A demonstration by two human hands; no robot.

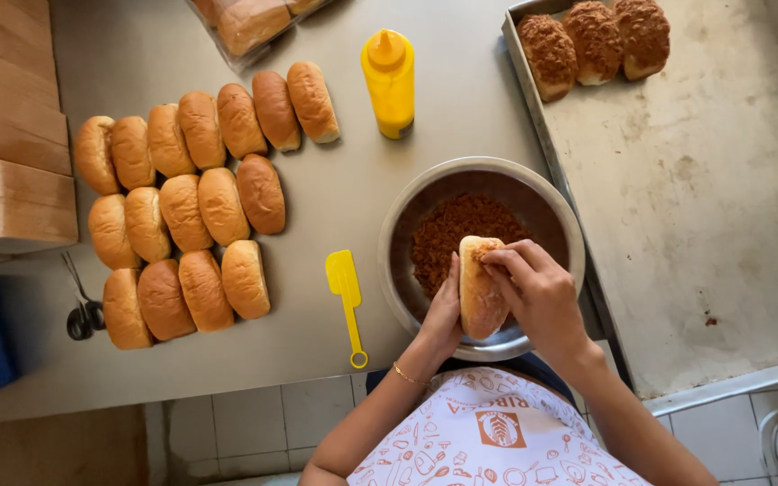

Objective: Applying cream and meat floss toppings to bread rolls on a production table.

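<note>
A long golden bun (480, 286) is held upright over a round metal bowl (405, 209) that contains brown shredded topping (461, 227). My left hand (444, 315) grips the bun's left side. My right hand (538, 292) grips its right side, with fingers curled over the top end. Some brown shreds stick to the bun's upper tip. Both wrists come up from the bottom of the view, over a white apron with orange print (497, 432).
Several plain buns (182, 207) lie in rows on the steel table at left. A yellow squeeze bottle (389, 81) stands behind the bowl, a yellow spatula (347, 297) beside it. A baking tray (704, 225) at right holds three coated buns (594, 38). Scissors (83, 310) and bagged packs (11, 126) sit far left.
</note>
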